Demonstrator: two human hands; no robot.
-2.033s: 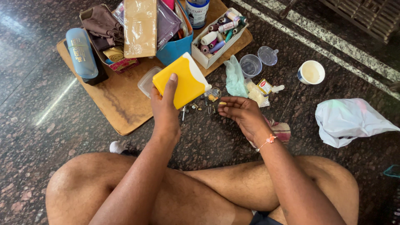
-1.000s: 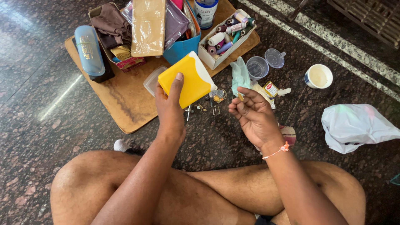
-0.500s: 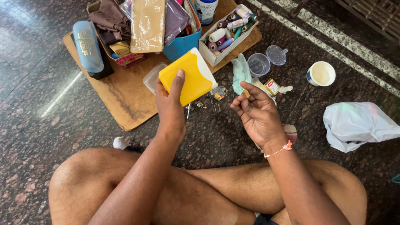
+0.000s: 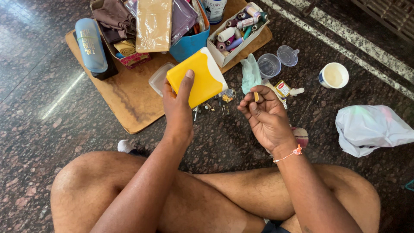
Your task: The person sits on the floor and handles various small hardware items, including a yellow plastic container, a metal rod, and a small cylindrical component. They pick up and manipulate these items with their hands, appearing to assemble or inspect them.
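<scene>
Fingers of the left hand [image 4: 179, 110] are clamped on a yellow case [image 4: 197, 77], held tilted above the wooden board [image 4: 125, 99]. Fingers of the right hand [image 4: 265, 116] pinch together on a small brown piece [image 4: 256, 96], raised over small metal parts [image 4: 215, 103] scattered on the floor [image 4: 34, 129]. A box of thread spools [image 4: 237, 30] rests on the board beyond.

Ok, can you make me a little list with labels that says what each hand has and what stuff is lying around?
Left hand: holds a yellow and white box, thumb on its face
Right hand: pinches a small tan piece in its fingers
Below the box: small metal bits on the floor
On the wooden board: carton of thread spools, blue case, folded cloth
On the stone floor: clear cups, white cup, plastic bag
Person: sits cross-legged
</scene>
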